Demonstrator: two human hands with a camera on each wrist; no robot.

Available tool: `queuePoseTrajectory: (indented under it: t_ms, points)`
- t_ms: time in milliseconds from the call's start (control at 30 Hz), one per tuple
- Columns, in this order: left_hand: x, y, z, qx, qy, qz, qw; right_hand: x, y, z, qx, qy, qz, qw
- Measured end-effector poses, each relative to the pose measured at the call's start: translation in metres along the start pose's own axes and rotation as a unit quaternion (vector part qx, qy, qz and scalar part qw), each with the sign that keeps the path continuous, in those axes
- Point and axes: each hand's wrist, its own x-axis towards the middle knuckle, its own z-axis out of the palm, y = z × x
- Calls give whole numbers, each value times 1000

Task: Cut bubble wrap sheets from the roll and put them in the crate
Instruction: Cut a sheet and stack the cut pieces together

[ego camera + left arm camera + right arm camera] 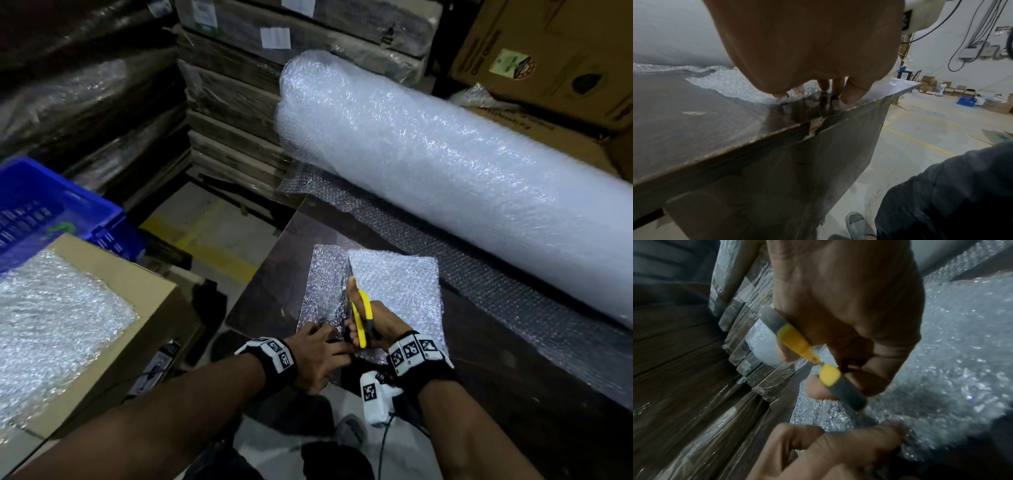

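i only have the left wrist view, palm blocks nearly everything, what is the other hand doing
Observer: The right hand grips yellow-handled scissors, cutting a bubble wrap sheet on the table.
Operator: and my left hand, what is it on
Observer: The left hand pinches the sheet's near edge, just left of the cut.
Operator: where is the crate
Observer: A blue crate sits off to the left, behind a cardboard box topped with bubble wrap.
Operator: roll still nearby?
Observer: The bubble wrap roll lies across the table beyond the sheet.
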Motion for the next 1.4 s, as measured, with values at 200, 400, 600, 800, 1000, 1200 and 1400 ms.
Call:
queuePoseTrajectory:
  t_ms: [200, 400, 600, 800, 1000, 1200, 1400]
  points:
    - [1, 1, -2, -3, -11, -5, 1000, 10, -12, -2, 10, 26, -24, 999]
    - [0, 1, -3, 0, -2, -4, 1000, 13, -23, -5, 25, -23, 3, 999]
    - [4, -1, 2, 2, -13, -4, 1000, 14, -35, -6, 48, 8, -20, 999]
    - [5, -2, 4, 8, -14, -6, 1000, 23, -35, -14, 22, 22, -29, 999]
    - [3, -2, 5, 3, -6, 4, 1000, 29, -36, -15, 30, -47, 12, 998]
    - [3, -1, -6, -35, -14, -2, 999, 40, -42, -15, 31, -1, -21, 999]
    - [4, -3, -2, -42, -17, -6, 999, 38, -57, -23, 85, -16, -35, 996]
